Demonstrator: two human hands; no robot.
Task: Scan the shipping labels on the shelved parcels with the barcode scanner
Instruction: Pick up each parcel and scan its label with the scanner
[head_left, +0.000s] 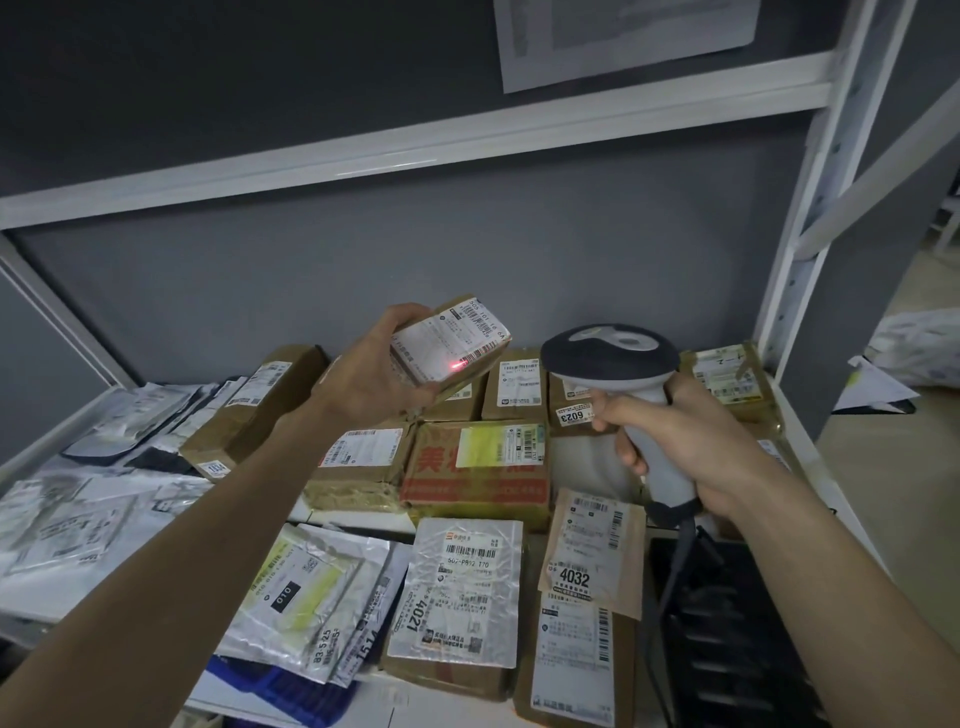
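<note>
Nearest you, below both wrists, flat parcels are lying label-up: a foil mailer reading "010" and "83 5 25", a silver-wrapped box reading "4021" and something like "507-P802 T70", and a brown parcel marked "4032".

Your right hand is wrapping its fingers round the grip of the barcode scanner, head aimed left. Can't tell whether the index finger is actually on the trigger.

Your left hand is gripping a small taped box from its left side, thumb underneath, lifted clear of the shelf and tilted toward the scanner. The red scan dot is landing just beyond your fingertips, at the lower end of the long barcode rather than across it.

Risks, as I'm judging them:
- Beam is clipping the barcode's end, so you're likely getting no read. Centre it.
- That label is carrying several barcodes; a drift toward the far edge could be grabbing the wrong one.
- Glossy tape plus tilt could be throwing glare back.
- One-sided grip: the box could be slipping onto the stack under your palm.

The held label is showing roughly "505 101 T6".

Past your knuckles: a sticker reading "6023" by the right fingers, a box with red print under the left hand, and a long carton tagged "1534". The sheet on the wall is unreadable.
</note>
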